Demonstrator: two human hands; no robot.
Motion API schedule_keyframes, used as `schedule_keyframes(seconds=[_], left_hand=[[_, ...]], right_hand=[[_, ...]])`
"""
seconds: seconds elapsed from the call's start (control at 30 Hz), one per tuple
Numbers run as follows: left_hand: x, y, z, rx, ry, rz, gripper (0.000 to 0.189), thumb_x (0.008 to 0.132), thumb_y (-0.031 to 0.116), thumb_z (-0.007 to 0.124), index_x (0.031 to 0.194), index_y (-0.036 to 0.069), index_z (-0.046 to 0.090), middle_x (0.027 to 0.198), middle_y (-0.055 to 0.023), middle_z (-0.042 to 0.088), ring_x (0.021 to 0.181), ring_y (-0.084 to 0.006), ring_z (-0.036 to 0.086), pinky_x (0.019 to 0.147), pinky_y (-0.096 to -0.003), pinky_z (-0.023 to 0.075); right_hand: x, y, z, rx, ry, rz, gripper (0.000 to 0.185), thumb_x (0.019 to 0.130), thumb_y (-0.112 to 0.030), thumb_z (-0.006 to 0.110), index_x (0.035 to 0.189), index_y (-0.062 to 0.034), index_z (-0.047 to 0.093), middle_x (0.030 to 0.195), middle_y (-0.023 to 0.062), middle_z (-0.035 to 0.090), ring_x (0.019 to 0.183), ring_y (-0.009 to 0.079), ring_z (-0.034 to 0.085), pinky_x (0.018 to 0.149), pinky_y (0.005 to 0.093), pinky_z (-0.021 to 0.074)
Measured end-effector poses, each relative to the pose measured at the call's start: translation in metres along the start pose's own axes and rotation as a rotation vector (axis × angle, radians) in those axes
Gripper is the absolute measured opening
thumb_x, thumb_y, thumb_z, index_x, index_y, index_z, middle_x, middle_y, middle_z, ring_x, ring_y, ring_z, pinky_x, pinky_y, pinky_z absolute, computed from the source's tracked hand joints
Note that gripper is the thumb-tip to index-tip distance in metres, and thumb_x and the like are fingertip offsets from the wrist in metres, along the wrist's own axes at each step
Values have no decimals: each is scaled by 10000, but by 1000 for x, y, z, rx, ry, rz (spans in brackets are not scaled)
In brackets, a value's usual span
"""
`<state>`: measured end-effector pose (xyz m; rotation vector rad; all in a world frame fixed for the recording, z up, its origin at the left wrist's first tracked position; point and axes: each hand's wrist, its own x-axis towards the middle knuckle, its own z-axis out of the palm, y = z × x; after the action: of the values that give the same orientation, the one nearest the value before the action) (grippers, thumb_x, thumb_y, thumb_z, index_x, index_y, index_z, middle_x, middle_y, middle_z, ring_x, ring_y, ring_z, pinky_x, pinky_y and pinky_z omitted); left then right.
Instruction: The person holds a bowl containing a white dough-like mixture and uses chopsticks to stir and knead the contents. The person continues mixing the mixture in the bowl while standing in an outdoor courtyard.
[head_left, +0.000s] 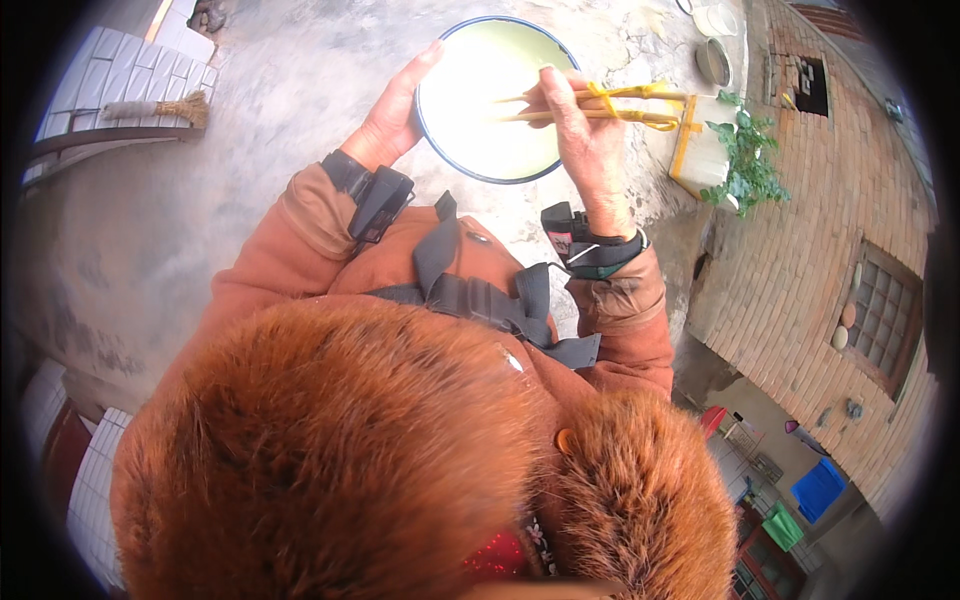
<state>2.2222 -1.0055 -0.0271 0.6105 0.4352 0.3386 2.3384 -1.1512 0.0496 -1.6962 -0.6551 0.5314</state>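
A round basin (487, 161) with a blue rim is held out in front of me, its pale inside washed out by glare. My left hand (397, 109) grips the rim at the left side. In my right hand (581, 124), over the basin's right part, are thin wooden sticks (626, 115) with yellow ties wound round them. Their thin ends reach over the basin's middle; whether they touch its inside I cannot tell. The glare hides any contents there.
A straw hand broom (161, 109) lies on a white-tiled ledge (90, 67) at the left. To the right, a white box (697, 150) with leafy green plants (750, 154) stands near a brick wall (795, 277). A metal pan (714, 61) rests at the upper right.
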Motion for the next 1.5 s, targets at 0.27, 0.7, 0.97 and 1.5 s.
schedule_keyframes(seconds=[0.27,0.7,0.97,1.5], left_hand=[[20,22,-8,-16,47,48,568,833,440,545,1194,7,479,1161,-125,535,1058,-192,502,921,-308,397],[122,22,25,-18,52,66,558,838,438,541,1185,4,481,1132,-123,553,1029,-184,524,899,-307,419],[198,27,51,38,117,162,607,818,483,542,1187,5,481,1141,-152,545,1045,-212,521,897,-327,431],[346,84,59,15,-41,50,591,860,434,501,1226,-24,426,1163,-166,529,1041,-222,539,907,-341,444]], right_hand=[[34,4,-29,-22,28,66,273,870,-259,559,848,4,627,721,89,634,576,143,609,525,249,499],[145,26,-25,294,-270,-71,219,851,-213,578,836,2,616,668,54,619,592,113,595,558,225,475],[239,35,-110,117,-57,-225,262,882,-239,546,855,7,630,745,93,646,628,151,631,565,249,515],[356,24,-52,-207,-210,-640,128,857,-110,575,876,12,612,779,66,628,712,117,609,651,236,491]])
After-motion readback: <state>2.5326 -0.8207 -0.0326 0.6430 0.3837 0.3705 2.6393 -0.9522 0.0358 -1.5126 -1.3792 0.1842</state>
